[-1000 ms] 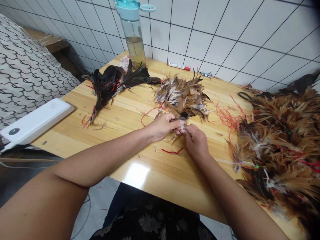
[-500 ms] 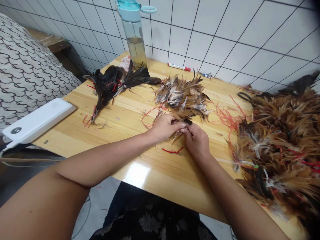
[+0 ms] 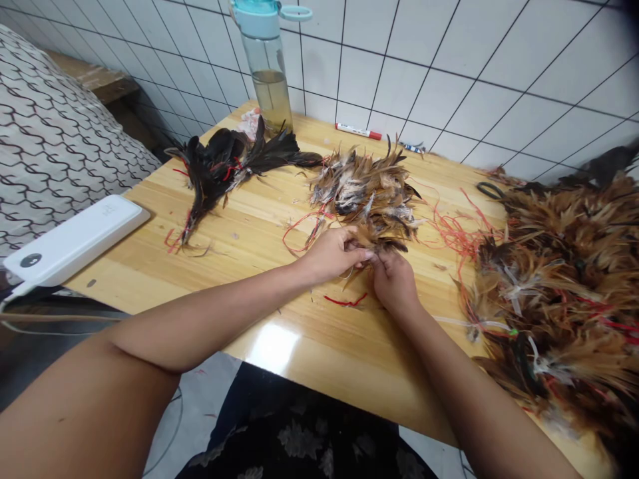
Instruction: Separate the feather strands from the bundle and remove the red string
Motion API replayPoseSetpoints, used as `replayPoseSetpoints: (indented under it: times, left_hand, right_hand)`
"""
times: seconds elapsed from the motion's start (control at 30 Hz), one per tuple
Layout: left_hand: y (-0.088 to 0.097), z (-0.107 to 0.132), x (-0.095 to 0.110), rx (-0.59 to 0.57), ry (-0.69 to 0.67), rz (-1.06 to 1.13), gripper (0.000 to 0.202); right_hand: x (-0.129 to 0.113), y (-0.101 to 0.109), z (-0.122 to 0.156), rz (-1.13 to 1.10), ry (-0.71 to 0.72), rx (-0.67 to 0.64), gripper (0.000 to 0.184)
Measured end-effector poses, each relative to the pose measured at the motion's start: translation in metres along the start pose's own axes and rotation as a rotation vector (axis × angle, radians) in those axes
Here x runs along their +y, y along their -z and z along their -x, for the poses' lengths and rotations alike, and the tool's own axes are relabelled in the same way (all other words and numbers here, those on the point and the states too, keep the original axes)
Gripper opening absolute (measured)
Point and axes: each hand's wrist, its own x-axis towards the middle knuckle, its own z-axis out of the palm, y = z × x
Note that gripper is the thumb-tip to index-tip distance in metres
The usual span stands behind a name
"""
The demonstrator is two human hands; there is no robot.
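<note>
My left hand (image 3: 333,253) and my right hand (image 3: 394,279) meet at the middle of the wooden table (image 3: 259,219). Both pinch a small bundle of brown feathers (image 3: 382,241) that lies against the near edge of a brown and white feather pile (image 3: 364,189). The fingers of both hands are closed on the bundle's base. A short red thread (image 3: 344,303) lies on the table just below my hands.
A pile of black feathers (image 3: 224,159) lies at the far left, a big heap of brown feathers (image 3: 564,286) at the right. A water bottle (image 3: 267,66) and a red marker (image 3: 357,131) stand by the tiled wall. A white power bank (image 3: 72,239) sits at the left edge. Loose red threads (image 3: 456,229) lie between piles.
Both hands have shifted slightly away from me, pushing the small feather bundle up against the brown and white pile. Their grip stays closed.
</note>
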Motion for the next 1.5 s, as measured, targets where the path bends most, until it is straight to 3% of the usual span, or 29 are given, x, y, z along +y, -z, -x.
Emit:
replayPoseSetpoints:
  times: [0.17, 0.33, 0.57, 0.73, 0.93, 1.07, 1.3, 1.5]
  left_hand:
    - [0.011, 0.001, 0.005, -0.148, -0.003, 0.154, 0.012]
    - [0.016, 0.001, 0.008, -0.262, -0.002, 0.201, 0.024]
    - [0.014, 0.002, 0.006, -0.352, 0.005, 0.235, 0.029]
    - [0.013, 0.001, 0.005, -0.360, 0.005, 0.268, 0.030]
    - [0.013, -0.003, 0.004, -0.090, 0.018, 0.352, 0.031]
    - [0.011, -0.003, 0.002, -0.002, 0.031, 0.333, 0.028]
    - [0.005, -0.001, 0.000, -0.038, -0.042, 0.208, 0.018]
    - [0.005, 0.001, 0.002, -0.129, -0.015, 0.291, 0.024]
  right_hand:
    - [-0.002, 0.006, -0.003, -0.355, -0.041, -0.128, 0.030]
    - [-0.004, 0.015, -0.003, -0.698, -0.180, -0.368, 0.039]
    - [-0.002, 0.022, -0.005, -0.824, -0.151, -0.521, 0.046]
    - [0.001, 0.019, -0.003, -0.791, -0.175, -0.472, 0.043]
    - [-0.003, 0.015, -0.004, -0.742, -0.214, -0.268, 0.035]
    - [-0.006, 0.011, -0.006, -0.658, -0.169, -0.201, 0.027]
    - [0.001, 0.006, -0.006, -0.527, -0.149, -0.102, 0.032]
    - [0.001, 0.007, -0.004, -0.667, -0.203, -0.178, 0.033]
